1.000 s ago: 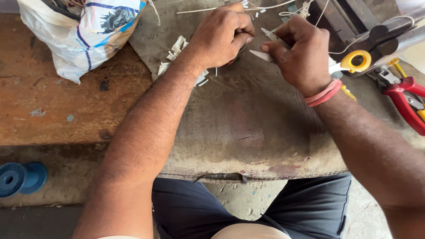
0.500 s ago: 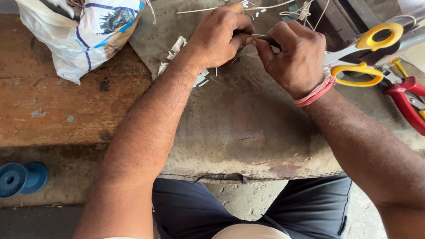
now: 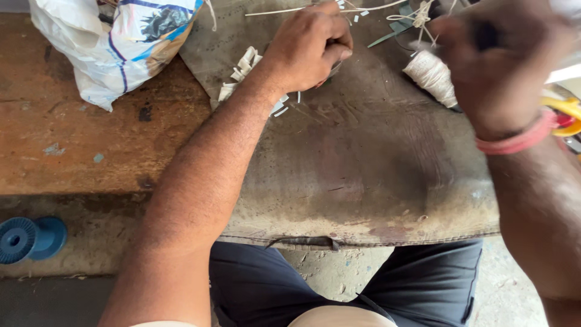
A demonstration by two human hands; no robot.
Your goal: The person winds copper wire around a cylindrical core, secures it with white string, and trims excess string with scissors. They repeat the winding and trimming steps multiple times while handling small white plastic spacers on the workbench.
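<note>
My left hand (image 3: 308,45) rests as a closed fist on the far part of a worn dark mat (image 3: 363,157), pinching a small piece that its fingers mostly hide. Short white cut strips (image 3: 242,66) lie just left of that wrist. My right hand (image 3: 496,66), with a red band on the wrist, is lifted and blurred at the upper right, fingers curled; what it grips is unclear. A spool of pale thread (image 3: 431,75) lies just left of it. A yellow scissors handle (image 3: 563,109) shows beside the right wrist.
A white printed plastic bag (image 3: 115,42) sits at the back left on the brown wooden bench (image 3: 72,145). A blue reel (image 3: 24,239) lies at the lower left. Thin white strands and offcuts (image 3: 363,9) are scattered along the mat's far edge.
The view has closed in on the hands. My right hand has pulled away from my left, to the right and upward, and is now blurred. My left hand stays fisted on the mat.
</note>
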